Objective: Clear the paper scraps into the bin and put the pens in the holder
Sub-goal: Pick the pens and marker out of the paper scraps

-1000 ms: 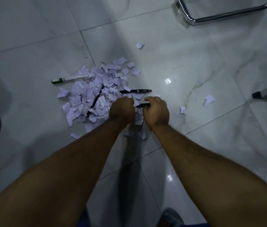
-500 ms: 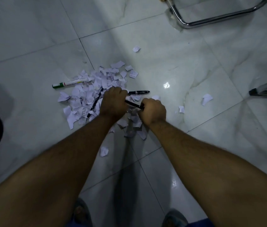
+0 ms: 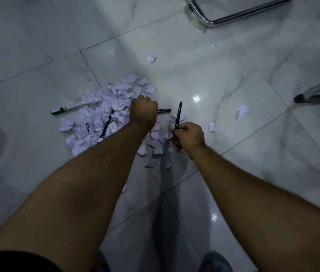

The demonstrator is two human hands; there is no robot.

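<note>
Paper scraps [image 3: 104, 112] lie heaped on the floor [image 3: 224, 65] under your left hand [image 3: 144, 112], which is clenched over the pile's right edge; what it grasps is hidden. Your right hand [image 3: 189, 136] pinches a black pen [image 3: 178, 118], its barrel standing up past your fingers [image 3: 176, 131]. A second black pen [image 3: 164, 111] pokes out beside your left knuckles.

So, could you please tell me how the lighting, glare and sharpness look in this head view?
Head view: dim overall, with a brighter patch over the white marble floor tiles; small specular glints beside the black pen that the right hand holds; edges darken; the left hand and the torn white paper scraps look slightly soft.
</note>
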